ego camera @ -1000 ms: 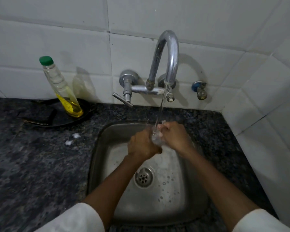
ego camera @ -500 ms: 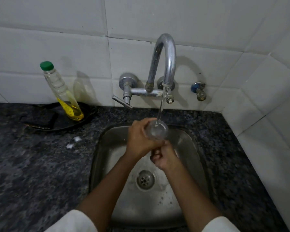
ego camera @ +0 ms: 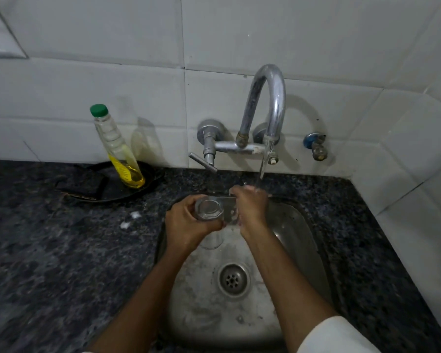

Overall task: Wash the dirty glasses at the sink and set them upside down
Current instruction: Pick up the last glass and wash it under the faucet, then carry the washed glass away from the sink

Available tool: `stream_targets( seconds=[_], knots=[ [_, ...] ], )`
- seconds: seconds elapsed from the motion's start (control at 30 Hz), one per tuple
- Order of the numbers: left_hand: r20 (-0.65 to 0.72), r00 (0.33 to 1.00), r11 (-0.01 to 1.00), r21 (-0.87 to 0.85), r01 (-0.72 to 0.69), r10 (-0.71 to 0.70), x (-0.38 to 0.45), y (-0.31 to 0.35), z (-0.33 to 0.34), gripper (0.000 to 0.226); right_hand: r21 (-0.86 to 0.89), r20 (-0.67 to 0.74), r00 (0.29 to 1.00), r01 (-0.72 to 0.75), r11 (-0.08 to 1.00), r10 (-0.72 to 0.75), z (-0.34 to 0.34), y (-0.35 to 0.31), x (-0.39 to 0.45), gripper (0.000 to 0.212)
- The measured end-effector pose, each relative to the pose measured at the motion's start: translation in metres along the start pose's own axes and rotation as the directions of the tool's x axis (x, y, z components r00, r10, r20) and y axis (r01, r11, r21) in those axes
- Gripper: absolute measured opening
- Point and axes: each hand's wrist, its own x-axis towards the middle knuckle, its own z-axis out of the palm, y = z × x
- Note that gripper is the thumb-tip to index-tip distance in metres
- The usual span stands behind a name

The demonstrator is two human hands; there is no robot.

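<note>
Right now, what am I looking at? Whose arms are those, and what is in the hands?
You see through a camera worn on a person's head, looking down at their own two arms. There is no machine here. The left hand grips a clear glass, lying on its side, base toward the camera. The right hand is at its other end, its fingers curled at the rim, under water running from the tap. Below is a metal sink with a drain. On the dark counter on the left stands a bottle of yellow liquid with a green cap, on a dark pan.
</note>
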Motion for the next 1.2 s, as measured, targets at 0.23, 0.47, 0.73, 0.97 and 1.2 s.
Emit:
stream_targets(
  seconds=[0.23,0.47,0.73,0.97,1.2],
  knots=[
    [-0.012,1.0,0.999,-0.032,-0.006,0.005,0.001,0.0,-0.012,0.057,-0.802,0.311,0.829,0.491,0.341,-0.465,0.051,-0.052,-0.013,0.066],
    [-0.001,1.0,0.994,-0.112,-0.013,0.013,0.004,0.004,-0.031,0.058,-0.509,0.316,0.895,0.439,0.74,-0.314,0.048,-0.051,0.009,0.06],
    [0.051,0.998,0.977,-0.21,-0.017,0.029,-0.004,0.01,-0.036,0.058,-0.329,0.578,0.81,0.34,0.881,-0.096,-0.015,0.0,-0.026,0.032],
    [0.231,0.97,0.979,-0.204,-0.03,0.078,-0.041,0.04,-0.034,0.052,-0.229,0.498,0.761,0.579,0.782,-0.417,-0.036,0.026,-0.074,0.05],
    [0.282,0.956,0.962,-0.231,0.146,-0.078,-0.066,0.065,-0.089,0.031,-0.211,0.533,0.721,0.619,0.756,-0.442,-0.033,0.01,-0.101,0.056]
  ],
)
